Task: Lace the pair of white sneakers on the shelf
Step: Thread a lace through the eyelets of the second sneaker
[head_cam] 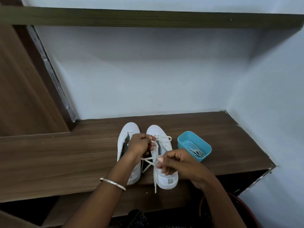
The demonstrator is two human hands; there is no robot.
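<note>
Shelf [65, 162]: brown wood-grain laminate, matt, smooth; edge seen chipped at far right. Upper shelf [148, 18]: darker wood-grain, matt. Left sneaker [127, 134], right sneaker [167, 175]: white leather-like uppers, smooth, faint sheen noted. Lace [155, 181]: flat off-white woven cloth, matt. Box [185, 137] at right: turquoise plastic, smooth, glossy. Bangle [113, 183]: silver-toned metal, polished. Wall [148, 79]: pale paint, matt.

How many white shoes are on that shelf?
2. The left sneaker stands partly behind the left hand; the right sneaker sits beside it, near the blue tub, partly behind the right hand. Both hands pinch its lace.
</note>
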